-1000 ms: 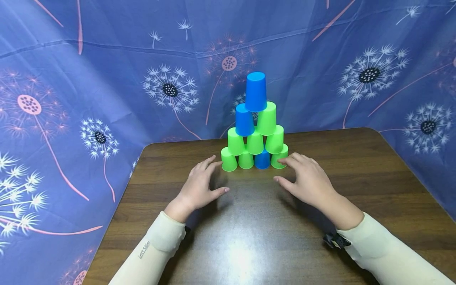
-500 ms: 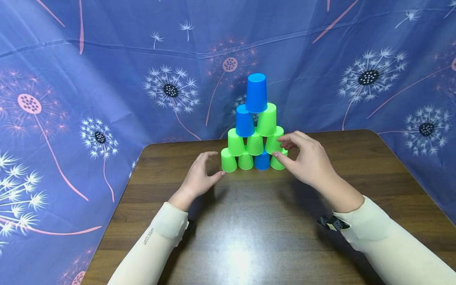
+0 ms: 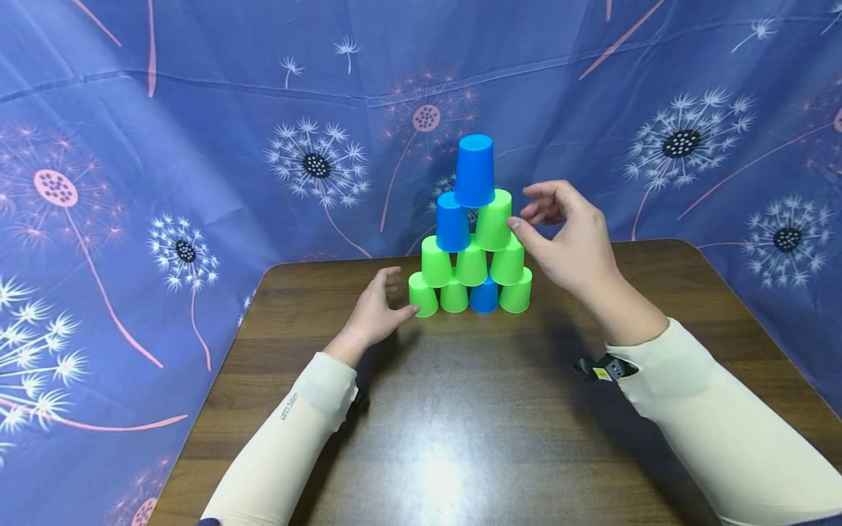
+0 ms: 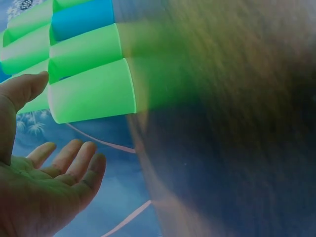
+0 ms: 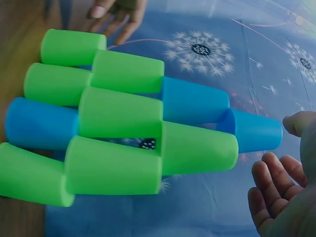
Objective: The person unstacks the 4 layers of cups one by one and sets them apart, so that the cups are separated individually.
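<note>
Green and blue plastic cups stand upside down in a four-tier pyramid, with one blue cup (image 3: 475,172) at the very top. Below it sit a blue cup (image 3: 452,225) and a green cup (image 3: 494,221) side by side. My right hand (image 3: 574,237) is raised to the right of these upper tiers, fingers loosely bent and holding nothing. In the right wrist view, its thumb and fingers (image 5: 266,182) lie just beyond the top cup. My left hand (image 3: 376,310) hovers beside the bottom-left green cup (image 3: 423,296), thumb and fingers apart, palm bare in the left wrist view.
The pyramid stands toward the back of a dark wooden table (image 3: 447,409). Close behind the table's far edge hangs a blue cloth (image 3: 217,146) with a dandelion print. A small black device (image 3: 608,367) is strapped at the right wrist.
My right hand has risen from the bottom row to the height of the upper tiers. The left hand has shifted slightly forward beside the lowest cup. The pyramid has stayed as it was.
</note>
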Demonstrator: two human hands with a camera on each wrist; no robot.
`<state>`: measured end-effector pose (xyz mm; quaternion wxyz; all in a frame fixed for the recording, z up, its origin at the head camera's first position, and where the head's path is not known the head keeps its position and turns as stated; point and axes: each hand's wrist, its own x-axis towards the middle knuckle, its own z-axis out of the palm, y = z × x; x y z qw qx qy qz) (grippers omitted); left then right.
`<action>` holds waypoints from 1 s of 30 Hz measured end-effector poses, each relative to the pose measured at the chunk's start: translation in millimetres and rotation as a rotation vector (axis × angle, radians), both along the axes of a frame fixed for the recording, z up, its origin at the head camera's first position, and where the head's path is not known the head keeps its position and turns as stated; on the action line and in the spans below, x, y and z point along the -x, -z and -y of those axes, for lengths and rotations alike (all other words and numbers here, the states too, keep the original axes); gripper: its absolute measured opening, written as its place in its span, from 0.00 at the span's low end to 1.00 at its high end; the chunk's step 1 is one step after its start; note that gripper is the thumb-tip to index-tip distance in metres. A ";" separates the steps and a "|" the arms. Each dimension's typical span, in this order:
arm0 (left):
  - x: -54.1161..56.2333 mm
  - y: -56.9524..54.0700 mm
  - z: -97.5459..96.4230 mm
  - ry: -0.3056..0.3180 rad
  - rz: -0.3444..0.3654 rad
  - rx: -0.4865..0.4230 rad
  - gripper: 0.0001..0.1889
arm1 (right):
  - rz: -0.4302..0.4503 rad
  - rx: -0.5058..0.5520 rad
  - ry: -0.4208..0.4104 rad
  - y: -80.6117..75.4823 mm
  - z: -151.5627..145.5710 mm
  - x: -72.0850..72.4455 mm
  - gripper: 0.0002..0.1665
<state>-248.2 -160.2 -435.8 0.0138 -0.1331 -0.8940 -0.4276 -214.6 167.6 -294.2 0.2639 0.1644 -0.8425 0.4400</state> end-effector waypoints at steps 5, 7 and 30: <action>13.6 3.9 -6.8 0.010 0.038 0.014 0.44 | 0.012 0.032 0.014 -19.8 1.7 16.4 0.29; 18.2 5.0 -9.7 0.013 0.051 0.018 0.44 | 0.034 0.038 0.009 -26.8 3.2 24.2 0.31; 31.0 16.7 -20.3 -0.022 0.147 0.138 0.35 | 0.315 -0.015 -0.061 -44.1 36.5 67.2 0.51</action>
